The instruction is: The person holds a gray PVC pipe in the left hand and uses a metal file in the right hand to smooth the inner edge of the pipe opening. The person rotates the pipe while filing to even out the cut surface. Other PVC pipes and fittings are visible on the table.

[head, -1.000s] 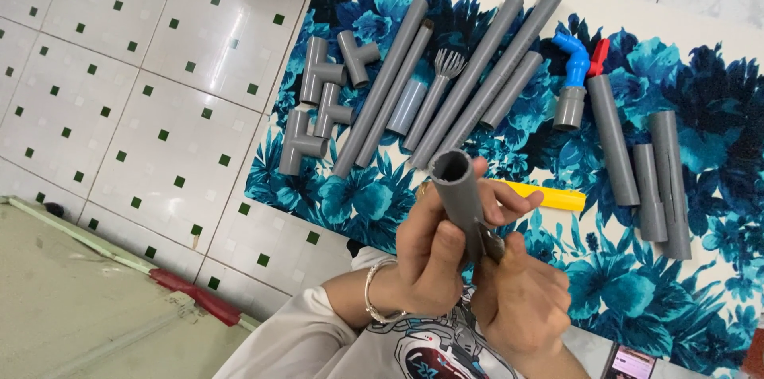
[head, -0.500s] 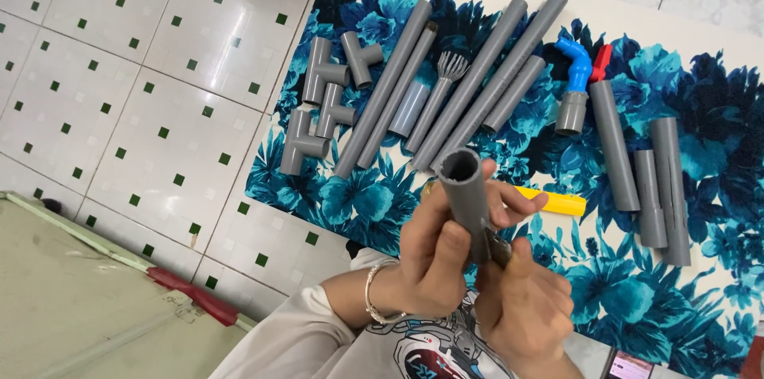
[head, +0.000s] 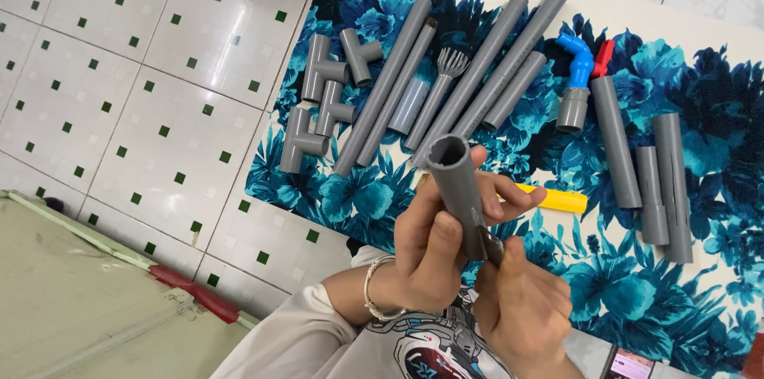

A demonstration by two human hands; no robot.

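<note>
Nearest, right hand (head: 521, 307): at 6 o'clock, grip closed round the lower end of the grey pipe (head: 461, 192), apparently steadying it from below.
Left hand (head: 434, 240): just above at 7 o'clock, bracelet at the wrist, grip wrapped tight round the pipe's middle, fingertips reaching past it toward 3 o'clock.
Grey pipe: held off the floor between both hands, tilted so its open mouth points up toward 12 o'clock, probably to let the person look into the bore.
Yellow tool (head: 557, 200): lies on the mat just beyond the left fingers, at 3 o'clock, within easy reach.
Floral mat (head: 374, 200): blue-patterned sheet spread on the tiled floor (head: 119, 93), keeping the parts together.
Long pipes (head: 477, 69): several grey lengths side by side at 12 o'clock, sorted apart from the fittings.
Tee fittings (head: 322, 101): grey cluster at 10 o'clock near the mat's edge.
Blue elbow (head: 579, 61): at 1 o'clock, joined to a grey coupling, a red piece beside it.
Short pipes (head: 656, 176): three grey lengths at 2 o'clock.
</note>
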